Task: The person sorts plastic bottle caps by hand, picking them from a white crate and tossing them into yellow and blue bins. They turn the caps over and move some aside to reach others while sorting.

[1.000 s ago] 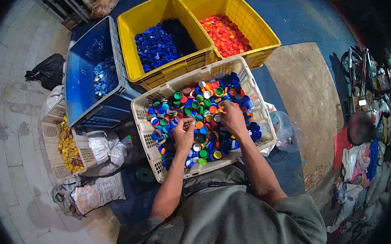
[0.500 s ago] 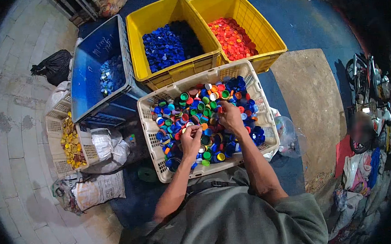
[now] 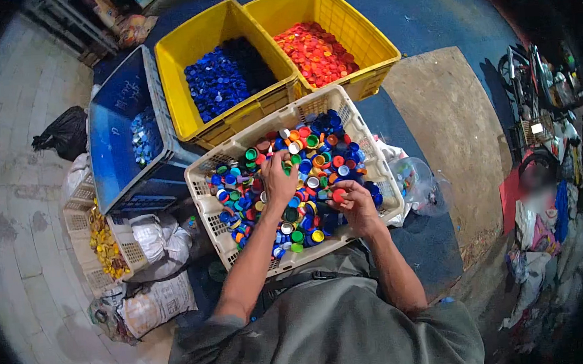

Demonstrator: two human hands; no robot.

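A cream plastic crate [image 3: 209, 236] in front of me holds a mixed heap of bottle caps [image 3: 298, 235] in blue, green, red, white, orange and yellow. My left hand [image 3: 280, 181] reaches into the far-left middle of the heap, fingers bent down among the caps; whatever its fingertips grip is hidden. Over the right part of the crate, my right hand [image 3: 359, 210] pinches a red bottle cap [image 3: 338, 195] between thumb and fingers, palm turned partly up.
Beyond the crate stand a yellow bin [image 3: 177, 115] of blue caps and another yellow bin [image 3: 369, 38] of red-orange caps. To the left are a blue bin [image 3: 110, 154] of light-blue caps and a small basket [image 3: 78, 227] of yellow caps. Sacks [image 3: 158, 303] lie beside it.
My left hand has moved farther into the crate, away from me. My right hand has drawn back toward me and turned, now showing a red cap. The view has shifted slightly.
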